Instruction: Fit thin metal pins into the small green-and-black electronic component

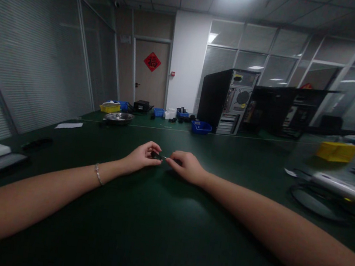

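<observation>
My left hand [140,157], with a bracelet at its wrist, holds a small black object [155,155] between thumb and fingers. Its exact kind is too small and dark to make out. Close by on the right, my right hand [189,168] is closed in a pinch, thumb against the curled forefinger. A thin, pale, shiny piece [164,157] shows between the fingertips of the two hands, at the right end of the black object. Whether it is joined to that object I cannot tell. Both hands are just above the dark green table [138,224].
At the back stand a round metal dish [118,118], a yellow bin [110,107], a blue bin [201,127] and a black computer tower [217,97]. On the right are another yellow bin [337,152] and a blurred white device [348,190] with cables. White paper [69,125] lies left.
</observation>
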Demonstrator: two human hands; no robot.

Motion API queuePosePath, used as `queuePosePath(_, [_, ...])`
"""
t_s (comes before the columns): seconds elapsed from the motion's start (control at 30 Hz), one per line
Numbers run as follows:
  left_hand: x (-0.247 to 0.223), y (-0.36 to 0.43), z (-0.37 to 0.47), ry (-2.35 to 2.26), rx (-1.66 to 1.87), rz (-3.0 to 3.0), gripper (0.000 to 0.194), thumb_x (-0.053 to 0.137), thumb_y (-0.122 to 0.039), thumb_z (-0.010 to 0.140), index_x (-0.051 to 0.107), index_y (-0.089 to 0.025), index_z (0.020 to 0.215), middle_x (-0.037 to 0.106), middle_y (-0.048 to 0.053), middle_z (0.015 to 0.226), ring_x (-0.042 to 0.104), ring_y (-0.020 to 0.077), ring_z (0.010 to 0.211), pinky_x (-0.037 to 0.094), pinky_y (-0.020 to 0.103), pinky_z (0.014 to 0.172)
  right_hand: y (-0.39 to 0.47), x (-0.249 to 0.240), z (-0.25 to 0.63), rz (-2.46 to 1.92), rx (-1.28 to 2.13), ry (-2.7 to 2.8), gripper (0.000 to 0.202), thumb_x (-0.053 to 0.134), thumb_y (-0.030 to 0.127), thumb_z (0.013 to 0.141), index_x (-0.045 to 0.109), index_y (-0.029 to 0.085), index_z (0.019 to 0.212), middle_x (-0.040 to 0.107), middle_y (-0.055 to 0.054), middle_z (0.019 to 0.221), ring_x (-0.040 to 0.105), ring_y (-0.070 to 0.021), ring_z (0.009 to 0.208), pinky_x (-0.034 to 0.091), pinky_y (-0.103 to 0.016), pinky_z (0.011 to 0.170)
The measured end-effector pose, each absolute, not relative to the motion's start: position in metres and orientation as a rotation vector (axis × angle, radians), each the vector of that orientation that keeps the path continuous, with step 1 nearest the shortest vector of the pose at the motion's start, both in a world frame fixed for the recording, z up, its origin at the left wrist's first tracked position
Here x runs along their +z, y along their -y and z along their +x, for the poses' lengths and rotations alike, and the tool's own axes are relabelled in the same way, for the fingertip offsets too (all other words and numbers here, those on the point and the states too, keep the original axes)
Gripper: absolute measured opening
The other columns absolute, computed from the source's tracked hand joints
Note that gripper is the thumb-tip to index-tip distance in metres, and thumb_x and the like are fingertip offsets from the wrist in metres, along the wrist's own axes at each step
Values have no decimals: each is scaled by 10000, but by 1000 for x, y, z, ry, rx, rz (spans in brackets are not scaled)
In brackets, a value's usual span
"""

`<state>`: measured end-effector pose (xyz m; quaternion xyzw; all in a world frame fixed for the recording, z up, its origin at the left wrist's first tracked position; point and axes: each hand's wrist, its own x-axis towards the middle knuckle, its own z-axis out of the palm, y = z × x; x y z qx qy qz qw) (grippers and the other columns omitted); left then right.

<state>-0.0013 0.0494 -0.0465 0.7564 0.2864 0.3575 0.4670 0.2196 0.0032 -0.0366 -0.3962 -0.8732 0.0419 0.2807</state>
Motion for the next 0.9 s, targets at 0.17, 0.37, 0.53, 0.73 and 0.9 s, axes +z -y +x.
queuePosePath(0.17, [-45, -48, 1, -674, 859, 1881, 309, 686, -252, 768, 583, -160, 1045, 630, 53, 1011, 610, 194, 936, 477, 326, 809, -3, -35, 219, -1052, 116, 2340, 277, 464, 366, 938, 628, 165, 842, 589, -19, 775, 512, -120, 688, 337, -226, 614])
queuePosePath(0.37, [-40, -43, 2, -653, 791, 2120, 344, 594, -260, 840, 590, -165, 1171, 627, 85, 1131, 575, 232, 1038, 440, 382, 913, -4, -36, 219, -1054, 126, 2297, 288, 447, 355, 946, 610, 163, 807, 584, -19, 762, 505, -120, 676, 333, -228, 607])
queuePosePath(0.53, [-37, -38, 0, -725, 819, 2330, 405, 517, -327, 891, 531, -211, 1280, 592, 77, 1128, 570, 220, 963, 458, 352, 844, -3, -34, 219, -1091, 121, 2293, 293, 448, 357, 944, 608, 161, 797, 582, -22, 756, 499, -124, 677, 336, -233, 614])
queuePosePath(0.73, [-34, -29, 1, -734, 878, 2363, 424, 494, -298, 904, 449, -228, 1319, 578, 58, 1054, 558, 196, 899, 455, 314, 801, -5, -36, 219, -1089, 127, 2295, 302, 441, 358, 946, 595, 163, 774, 565, -10, 725, 483, -116, 647, 327, -228, 603])
queuePosePath(0.9, [-33, -25, 2, -700, 953, 2435, 314, 486, -272, 909, 508, -222, 1218, 586, 62, 1073, 561, 207, 959, 450, 322, 839, -6, -38, 219, -1069, 106, 2290, 301, 445, 352, 944, 581, 164, 751, 539, 4, 687, 473, -111, 630, 319, -225, 604])
